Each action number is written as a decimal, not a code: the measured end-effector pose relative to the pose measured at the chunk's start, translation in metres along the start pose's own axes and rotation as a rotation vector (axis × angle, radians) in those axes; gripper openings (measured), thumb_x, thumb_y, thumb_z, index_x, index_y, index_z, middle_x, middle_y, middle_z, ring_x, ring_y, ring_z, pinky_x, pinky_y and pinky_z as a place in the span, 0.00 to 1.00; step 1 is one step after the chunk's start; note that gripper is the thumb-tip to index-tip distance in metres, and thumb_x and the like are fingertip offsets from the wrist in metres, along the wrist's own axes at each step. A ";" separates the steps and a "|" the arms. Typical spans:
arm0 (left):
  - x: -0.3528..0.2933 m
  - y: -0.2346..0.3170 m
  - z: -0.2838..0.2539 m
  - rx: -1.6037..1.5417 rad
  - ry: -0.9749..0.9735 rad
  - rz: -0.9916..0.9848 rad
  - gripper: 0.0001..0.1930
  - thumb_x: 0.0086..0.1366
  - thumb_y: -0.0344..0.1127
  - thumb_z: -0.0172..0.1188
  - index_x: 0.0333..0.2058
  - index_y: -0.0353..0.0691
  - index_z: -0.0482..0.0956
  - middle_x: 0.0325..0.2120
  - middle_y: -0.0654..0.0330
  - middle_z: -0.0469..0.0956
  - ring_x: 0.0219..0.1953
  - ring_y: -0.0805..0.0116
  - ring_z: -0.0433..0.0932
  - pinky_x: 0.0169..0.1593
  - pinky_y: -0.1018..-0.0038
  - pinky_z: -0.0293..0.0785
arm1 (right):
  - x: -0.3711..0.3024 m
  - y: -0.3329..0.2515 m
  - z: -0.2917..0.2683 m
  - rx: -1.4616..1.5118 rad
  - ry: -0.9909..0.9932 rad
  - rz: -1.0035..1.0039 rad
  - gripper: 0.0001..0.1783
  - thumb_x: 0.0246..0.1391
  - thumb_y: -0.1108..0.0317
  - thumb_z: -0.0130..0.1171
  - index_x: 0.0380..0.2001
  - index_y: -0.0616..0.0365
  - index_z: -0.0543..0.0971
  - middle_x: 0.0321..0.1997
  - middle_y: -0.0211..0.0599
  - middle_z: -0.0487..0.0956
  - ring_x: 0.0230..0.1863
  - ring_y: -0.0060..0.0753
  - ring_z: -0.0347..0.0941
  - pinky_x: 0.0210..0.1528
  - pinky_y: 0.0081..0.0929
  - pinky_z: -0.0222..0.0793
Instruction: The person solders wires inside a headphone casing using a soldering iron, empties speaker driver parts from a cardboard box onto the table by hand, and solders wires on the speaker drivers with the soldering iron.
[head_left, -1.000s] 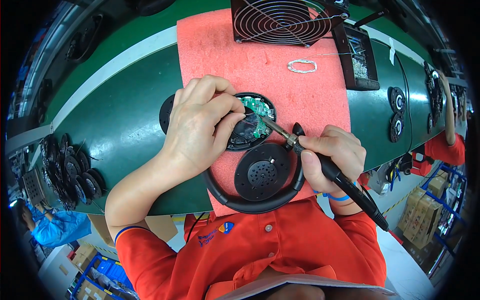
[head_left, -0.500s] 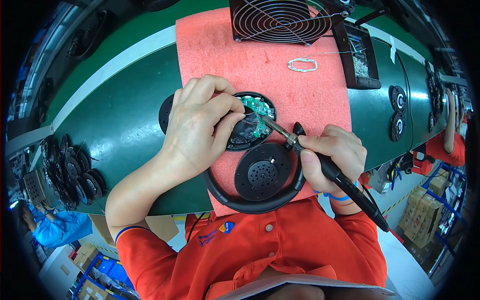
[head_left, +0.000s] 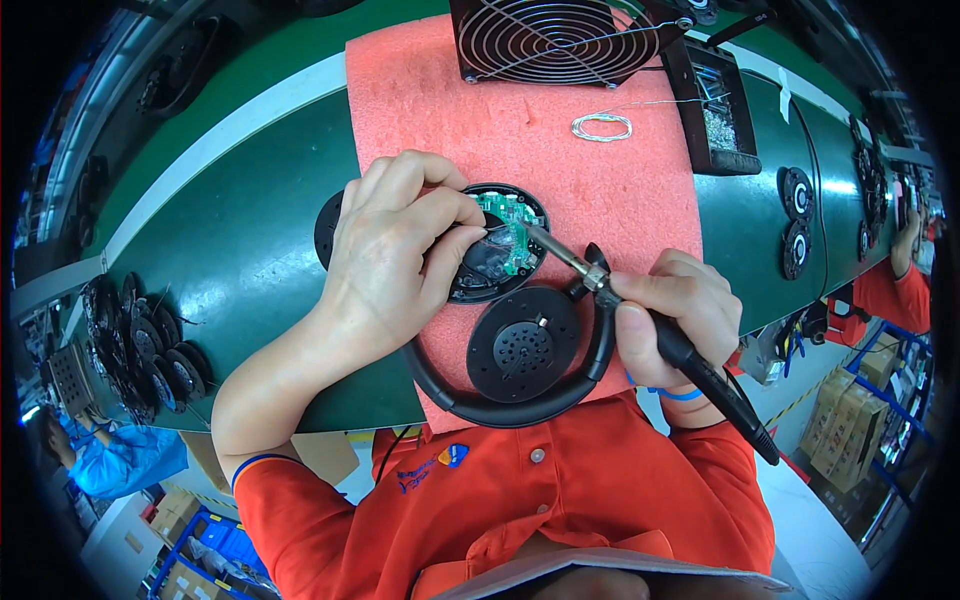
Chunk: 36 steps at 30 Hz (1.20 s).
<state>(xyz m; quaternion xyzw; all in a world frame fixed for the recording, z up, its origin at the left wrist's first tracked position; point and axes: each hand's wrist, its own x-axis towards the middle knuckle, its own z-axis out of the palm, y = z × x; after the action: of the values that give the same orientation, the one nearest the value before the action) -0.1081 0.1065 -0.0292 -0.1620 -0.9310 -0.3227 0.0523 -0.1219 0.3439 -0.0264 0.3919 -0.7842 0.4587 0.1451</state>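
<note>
My right hand is closed round a soldering iron, whose metal tip reaches toward a green circuit board. The board sits in a round black headphone ear cup. Over the cup's left side, my left hand pinches a thin wire between thumb and forefinger. A faint wisp of smoke hangs near the iron's tip; whether the tip touches the board I cannot tell. Nearer me lie the second ear cup and the curved black headband.
A pink foam mat lies under the headphones. At its far side stand a fan with a wire guard, a coil of solder wire and a black soldering-iron stand. Black ear-cup parts pile up at left; round speaker parts lie right.
My right hand and the soldering iron have shifted slightly to the right. The left hand keeps its pinch in nearly the same spot.
</note>
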 end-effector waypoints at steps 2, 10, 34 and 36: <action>0.000 0.000 0.000 0.002 -0.003 0.003 0.05 0.50 0.27 0.61 0.27 0.37 0.77 0.35 0.56 0.71 0.40 0.58 0.71 0.45 0.68 0.65 | 0.000 0.000 -0.001 -0.002 0.031 0.010 0.08 0.45 0.70 0.59 0.25 0.64 0.75 0.15 0.35 0.72 0.11 0.27 0.62 0.14 0.22 0.55; 0.000 0.004 0.001 0.018 0.004 0.026 0.07 0.48 0.27 0.63 0.28 0.38 0.77 0.36 0.57 0.71 0.40 0.58 0.69 0.44 0.68 0.64 | 0.000 0.000 -0.004 0.013 0.069 0.015 0.08 0.40 0.72 0.61 0.26 0.64 0.76 0.14 0.34 0.72 0.11 0.27 0.63 0.13 0.21 0.56; 0.008 0.006 0.012 -0.069 0.091 0.043 0.08 0.41 0.22 0.60 0.24 0.37 0.74 0.29 0.57 0.70 0.36 0.59 0.69 0.40 0.70 0.66 | 0.000 0.000 -0.007 0.025 0.112 -0.014 0.10 0.37 0.73 0.64 0.27 0.64 0.78 0.12 0.32 0.70 0.10 0.26 0.63 0.12 0.20 0.56; 0.007 0.006 0.011 -0.083 0.090 0.032 0.08 0.41 0.23 0.60 0.24 0.37 0.74 0.29 0.57 0.70 0.36 0.59 0.69 0.40 0.70 0.66 | 0.000 0.001 -0.006 0.023 0.115 -0.022 0.09 0.38 0.73 0.64 0.27 0.63 0.78 0.12 0.32 0.71 0.10 0.26 0.63 0.12 0.21 0.56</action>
<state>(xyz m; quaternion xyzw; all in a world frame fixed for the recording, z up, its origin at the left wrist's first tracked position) -0.1131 0.1198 -0.0331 -0.1644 -0.9108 -0.3671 0.0925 -0.1234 0.3489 -0.0237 0.3749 -0.7649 0.4881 0.1904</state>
